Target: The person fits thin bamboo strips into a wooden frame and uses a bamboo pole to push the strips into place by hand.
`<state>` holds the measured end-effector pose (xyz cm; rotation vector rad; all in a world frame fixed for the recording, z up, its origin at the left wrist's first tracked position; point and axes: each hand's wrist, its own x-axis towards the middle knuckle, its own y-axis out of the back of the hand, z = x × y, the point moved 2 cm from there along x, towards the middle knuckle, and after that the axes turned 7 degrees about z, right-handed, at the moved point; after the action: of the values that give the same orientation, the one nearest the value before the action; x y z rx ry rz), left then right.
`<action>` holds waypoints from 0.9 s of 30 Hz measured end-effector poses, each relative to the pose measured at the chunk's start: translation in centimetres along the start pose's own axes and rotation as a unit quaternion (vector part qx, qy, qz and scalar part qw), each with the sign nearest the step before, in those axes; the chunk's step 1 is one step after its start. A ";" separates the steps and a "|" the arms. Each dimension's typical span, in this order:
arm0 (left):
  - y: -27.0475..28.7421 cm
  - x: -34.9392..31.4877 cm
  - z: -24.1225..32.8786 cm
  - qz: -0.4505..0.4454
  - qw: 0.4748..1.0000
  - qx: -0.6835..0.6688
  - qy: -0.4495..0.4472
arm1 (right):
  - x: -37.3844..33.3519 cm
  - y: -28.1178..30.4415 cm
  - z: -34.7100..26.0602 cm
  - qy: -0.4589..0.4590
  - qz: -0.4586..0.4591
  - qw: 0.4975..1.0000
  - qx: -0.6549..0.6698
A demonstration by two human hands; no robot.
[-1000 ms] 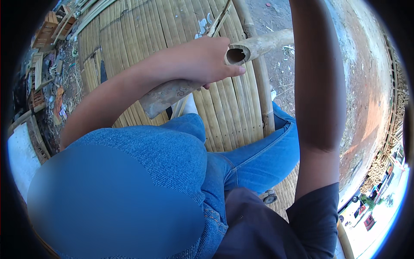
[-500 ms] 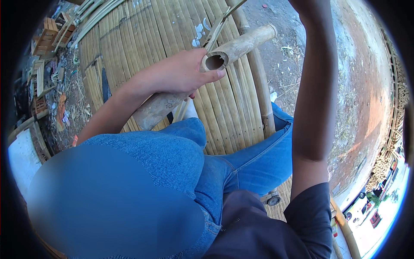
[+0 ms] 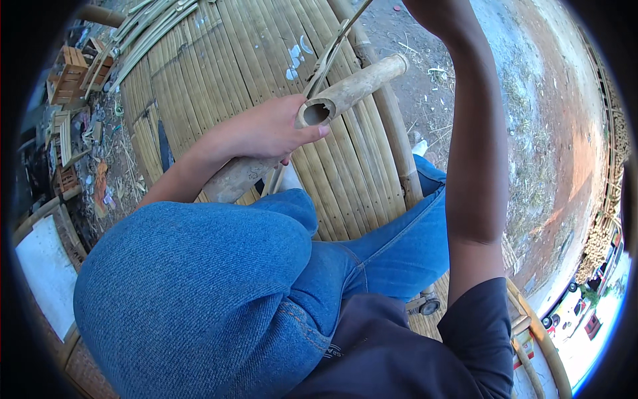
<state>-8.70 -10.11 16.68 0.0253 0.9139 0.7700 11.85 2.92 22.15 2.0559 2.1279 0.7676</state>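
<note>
My left hand (image 3: 272,128) is closed around a hollow bamboo tube (image 3: 362,84), near its open, jagged-rimmed end. The thumb lies along that rim. A second length of bamboo (image 3: 238,178) shows below my left wrist, resting near my raised knee; my hand hides whether the two join. A thin split bamboo strip (image 3: 327,58) rises from beside my left hand toward the upper edge. My right arm stretches far forward, and my right hand (image 3: 435,14) is cut off by the upper edge, near the strip's far part. Its fingers are out of sight.
I sit on a bamboo-slat platform (image 3: 219,66) edged by a thick pole (image 3: 392,126). Long split strips (image 3: 149,33) lie at its far left. Wooden crates (image 3: 66,73) and scraps stand on the ground at left. Bare earth (image 3: 551,133) stretches to the right.
The view has shifted slightly, so the platform and tube sit lower and further left. My right hand has moved a little left. My left hand keeps its hold on the tube.
</note>
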 end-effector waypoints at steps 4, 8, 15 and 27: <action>-0.2 -0.3 -0.2 -0.006 1.000 0.002 0.004 | 0.3 -0.2 -1.8 0.029 -0.046 0.996 -0.068; -0.6 -0.6 0.8 -0.008 1.000 -0.002 -0.010 | -0.5 1.1 -3.1 0.030 -0.058 0.992 -0.106; -1.2 -1.0 1.2 -0.008 1.000 0.019 -0.004 | -0.8 1.9 -1.9 0.012 -0.049 0.992 -0.120; -1.1 -1.4 0.4 -0.003 1.000 0.029 0.008 | -2.1 0.9 0.9 -0.033 -0.051 0.997 -0.043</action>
<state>-8.31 -11.62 17.53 0.0676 0.9502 0.7391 13.26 1.15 21.17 1.8874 2.1069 0.7530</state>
